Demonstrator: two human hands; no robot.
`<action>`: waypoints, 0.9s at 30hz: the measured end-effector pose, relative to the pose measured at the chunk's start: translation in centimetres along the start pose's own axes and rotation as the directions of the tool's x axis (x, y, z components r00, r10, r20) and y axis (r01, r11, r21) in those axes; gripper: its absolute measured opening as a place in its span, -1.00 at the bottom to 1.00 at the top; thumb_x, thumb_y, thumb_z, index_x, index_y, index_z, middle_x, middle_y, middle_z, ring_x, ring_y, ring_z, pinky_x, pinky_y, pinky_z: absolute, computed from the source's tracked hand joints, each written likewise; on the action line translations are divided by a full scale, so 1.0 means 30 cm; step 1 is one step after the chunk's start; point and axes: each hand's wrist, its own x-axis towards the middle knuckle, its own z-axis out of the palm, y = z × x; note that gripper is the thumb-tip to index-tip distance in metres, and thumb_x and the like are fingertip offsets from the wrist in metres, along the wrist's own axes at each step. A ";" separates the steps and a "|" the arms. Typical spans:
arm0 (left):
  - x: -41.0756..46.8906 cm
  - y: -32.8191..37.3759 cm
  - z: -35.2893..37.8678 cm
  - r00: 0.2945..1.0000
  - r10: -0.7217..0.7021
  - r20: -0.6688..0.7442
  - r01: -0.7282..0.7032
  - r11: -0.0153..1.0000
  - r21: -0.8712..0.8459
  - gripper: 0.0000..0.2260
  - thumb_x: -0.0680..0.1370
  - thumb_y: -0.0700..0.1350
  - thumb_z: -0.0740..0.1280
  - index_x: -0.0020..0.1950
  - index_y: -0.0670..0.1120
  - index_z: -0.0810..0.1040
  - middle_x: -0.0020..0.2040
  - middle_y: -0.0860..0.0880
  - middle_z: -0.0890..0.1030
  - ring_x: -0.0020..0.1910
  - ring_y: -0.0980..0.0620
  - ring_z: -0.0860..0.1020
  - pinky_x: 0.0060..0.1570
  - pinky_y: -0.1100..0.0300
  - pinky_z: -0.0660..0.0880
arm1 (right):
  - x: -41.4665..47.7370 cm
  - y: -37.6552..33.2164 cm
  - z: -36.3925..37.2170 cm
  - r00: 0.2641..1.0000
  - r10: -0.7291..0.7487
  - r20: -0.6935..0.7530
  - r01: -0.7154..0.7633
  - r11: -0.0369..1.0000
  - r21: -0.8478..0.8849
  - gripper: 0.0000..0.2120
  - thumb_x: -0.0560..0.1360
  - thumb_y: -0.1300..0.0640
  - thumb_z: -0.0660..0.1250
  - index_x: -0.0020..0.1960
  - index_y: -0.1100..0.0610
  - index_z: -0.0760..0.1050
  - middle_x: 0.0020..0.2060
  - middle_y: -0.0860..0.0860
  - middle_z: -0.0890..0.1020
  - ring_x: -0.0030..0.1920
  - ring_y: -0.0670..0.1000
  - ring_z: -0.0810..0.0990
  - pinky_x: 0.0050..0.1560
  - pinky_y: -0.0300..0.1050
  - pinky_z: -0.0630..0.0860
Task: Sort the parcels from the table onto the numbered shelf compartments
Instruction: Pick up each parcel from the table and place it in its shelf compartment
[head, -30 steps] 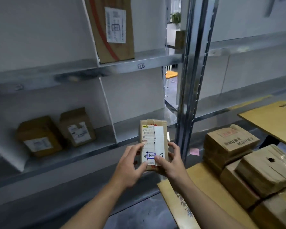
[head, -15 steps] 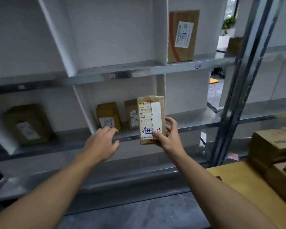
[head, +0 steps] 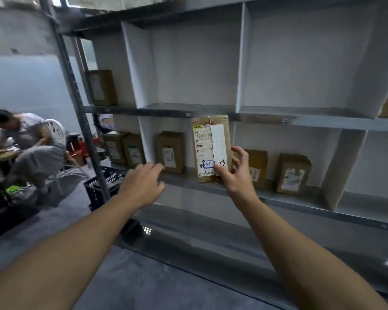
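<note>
My right grip (head: 235, 177) pinches the taped cardboard parcel (head: 211, 148) by its lower right corner, thumb on the label (head: 203, 142), holding it upright before the middle shelf (head: 300, 202). My left grip (head: 141, 184) hangs spread, holding nothing. One corner pinch carries the parcel, so I judge it light and stiff. Clasping both narrow sides seems safer. The shelf's number tags (head: 285, 119) are too blurred to read, and my thumb crowds the handwritten mark (head: 208, 164).
</note>
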 end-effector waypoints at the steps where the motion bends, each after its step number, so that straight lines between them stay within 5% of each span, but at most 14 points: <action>1: -0.009 -0.041 -0.011 1.000 -0.021 -0.002 0.021 1.000 0.000 -0.57 0.57 0.07 0.23 0.43 0.03 0.35 0.30 -0.03 0.47 0.24 -0.08 0.44 0.15 0.01 0.42 | 0.013 -0.003 0.053 1.000 -0.001 0.022 0.001 1.000 0.019 -0.41 0.56 0.18 0.41 0.44 -0.14 0.19 0.30 0.01 0.49 0.25 0.06 0.58 0.10 0.08 0.66; 10: 0.027 -0.425 0.007 0.985 -0.163 -0.054 0.161 0.986 -0.044 -0.58 0.53 0.08 0.27 0.36 0.02 0.41 0.26 -0.04 0.51 0.21 -0.10 0.47 0.14 -0.04 0.47 | 0.190 0.032 0.479 0.990 -0.127 0.068 0.126 0.992 0.018 -0.45 0.53 0.09 0.44 0.35 -0.23 0.23 0.32 0.01 0.51 0.31 0.01 0.54 0.20 0.12 0.61; 16: 0.292 -0.601 0.025 0.986 -0.108 -0.125 0.102 0.993 -0.055 -0.60 0.55 0.06 0.25 0.37 0.01 0.39 0.24 -0.02 0.49 0.20 -0.06 0.46 0.13 -0.02 0.47 | 0.471 0.028 0.730 0.980 -0.195 0.042 0.194 0.981 0.026 -0.43 0.44 -0.08 0.46 0.34 -0.27 0.26 0.28 -0.07 0.54 0.28 -0.02 0.58 0.18 0.13 0.62; 27: 0.633 -1.034 0.120 0.988 -0.098 -0.121 0.097 0.995 -0.012 -0.62 0.55 0.04 0.25 0.36 -0.01 0.41 0.24 -0.06 0.49 0.19 -0.10 0.46 0.08 0.00 0.46 | 0.842 0.143 1.057 0.971 -0.239 0.012 0.240 0.970 -0.027 -0.44 0.55 0.12 0.43 0.40 -0.17 0.21 0.34 -0.02 0.50 0.32 -0.02 0.53 0.21 0.09 0.61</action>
